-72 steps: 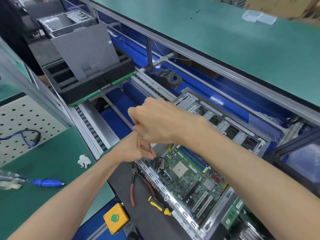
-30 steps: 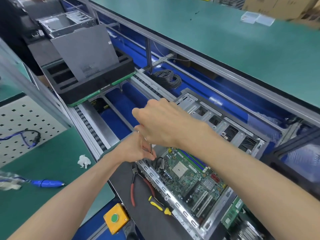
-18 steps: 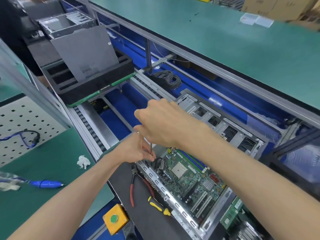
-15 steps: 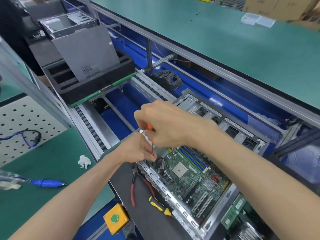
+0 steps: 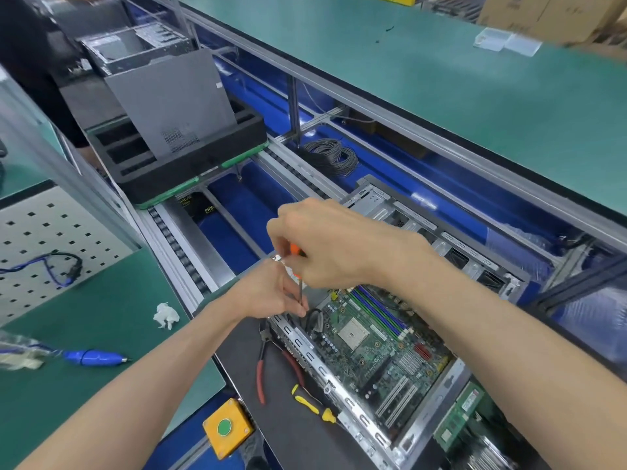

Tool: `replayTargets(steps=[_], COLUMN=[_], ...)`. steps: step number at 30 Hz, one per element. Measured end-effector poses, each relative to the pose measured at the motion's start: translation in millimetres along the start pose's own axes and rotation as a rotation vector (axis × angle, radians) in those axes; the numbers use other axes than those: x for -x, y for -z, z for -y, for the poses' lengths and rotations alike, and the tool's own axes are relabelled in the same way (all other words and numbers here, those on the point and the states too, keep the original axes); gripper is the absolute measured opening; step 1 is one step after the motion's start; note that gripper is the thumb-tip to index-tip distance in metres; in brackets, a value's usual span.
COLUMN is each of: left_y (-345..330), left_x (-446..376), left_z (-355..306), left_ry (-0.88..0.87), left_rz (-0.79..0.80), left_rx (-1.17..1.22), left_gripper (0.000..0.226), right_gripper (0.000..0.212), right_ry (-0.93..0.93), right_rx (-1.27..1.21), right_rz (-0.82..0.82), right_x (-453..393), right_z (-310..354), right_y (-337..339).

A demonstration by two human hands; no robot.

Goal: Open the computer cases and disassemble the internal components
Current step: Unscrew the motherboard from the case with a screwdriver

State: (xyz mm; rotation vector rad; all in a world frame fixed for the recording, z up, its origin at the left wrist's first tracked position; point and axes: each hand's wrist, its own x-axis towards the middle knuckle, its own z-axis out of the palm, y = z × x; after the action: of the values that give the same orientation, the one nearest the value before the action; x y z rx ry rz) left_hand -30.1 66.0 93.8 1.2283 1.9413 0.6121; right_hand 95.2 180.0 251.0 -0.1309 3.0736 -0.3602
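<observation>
— Where's the machine they're working on?

— The open grey metal computer case (image 5: 437,232) lies flat on the dark belt, its green motherboard (image 5: 376,344) exposed inside, just right of the green bench mat (image 5: 101,334).

— And the hands?

— The right hand (image 5: 325,245) is curled round the orange handle of a slim screwdriver (image 5: 300,290), held upright with its tip at the case's near left corner. The left hand (image 5: 271,293) sits just below, fingertips (image 5: 300,308) pinching the metal shaft near the tip.

— Anything lying about?

— Red-handled pliers (image 5: 261,368) and a small yellow-handled screwdriver (image 5: 314,403) on the belt beside the case, a yellow box with a green button (image 5: 228,429) near the edge, and a blue pen-shaped tool (image 5: 91,357) on the mat.
</observation>
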Motion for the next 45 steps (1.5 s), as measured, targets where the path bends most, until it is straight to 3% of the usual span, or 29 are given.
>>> replayTargets(steps=[4, 8, 11, 14, 16, 18, 23, 27, 31, 36, 40, 43, 45], left_y=[0.5, -1.6, -0.8, -0.2, 0.2, 0.6, -2.1, -0.7, 0.2, -1.2, -1.3, -0.2, -0.1], left_x=[0.0, -1.2, -0.4, 0.8, 1.0, -0.1, -0.6, 0.8, 1.4, 0.3, 0.7, 0.9, 0.3], left_z=[0.3, 0.4, 1.1, 0.2, -1.1, -0.8, 1.5, 1.4, -1.5, -0.1, 1.0, -0.1, 0.2], left_ry=[-0.014, 0.001, 0.022, 0.001, -0.013, -0.021, 0.022, -0.005, -0.024, 0.001, 0.013, -0.007, -0.009], left_rz=[0.002, 0.001, -0.001, 0.007, 0.011, 0.011, -0.011, -0.01, -0.013, -0.008, -0.011, -0.011, -0.012], left_rx=[0.032, -0.014, -0.003, 0.006, 0.0, 0.008, 0.012, 0.0, -0.013, -0.028, -0.007, -0.021, -0.022], left_gripper=[0.014, 0.01, 0.012, 0.013, 0.015, 0.015, 0.014, 0.013, 0.015, 0.016, 0.011, 0.012, 0.014], right_gripper=[0.024, 0.04, 0.024, 0.004, 0.021, 0.023, 0.032, 0.01, 0.024, 0.032, 0.008, 0.022, 0.019], right_ry=[0.001, -0.153, -0.098, 0.011, 0.045, 0.036, -0.126, 0.026, 0.035, -0.116, 0.004, 0.04, 0.008], right_rx=[-0.226, 0.195, 0.191, 0.071, -0.089, -0.177, 0.281, 0.077, -0.15, 0.249, 0.071, -0.166, -0.166], right_rz=[0.036, -0.188, -0.168, -0.049, 0.035, 0.023, -0.205, -0.062, 0.046, -0.196, -0.044, 0.084, 0.052], right_x=[11.0, 2.6, -2.9, 0.2, 6.4, 11.5, 3.6, -0.6, 9.8, 2.6, -3.5, 4.4, 7.6], right_z=[-4.7, 8.3, 11.6, 1.6, -2.7, -2.6, 9.9, 7.0, 0.0, 9.4, 2.5, -3.9, -3.4], right_y=[6.5, -5.8, -7.6, -2.9, 2.8, 3.2, -5.2, -1.7, 6.5, -3.6, -0.5, 10.6, 10.0])
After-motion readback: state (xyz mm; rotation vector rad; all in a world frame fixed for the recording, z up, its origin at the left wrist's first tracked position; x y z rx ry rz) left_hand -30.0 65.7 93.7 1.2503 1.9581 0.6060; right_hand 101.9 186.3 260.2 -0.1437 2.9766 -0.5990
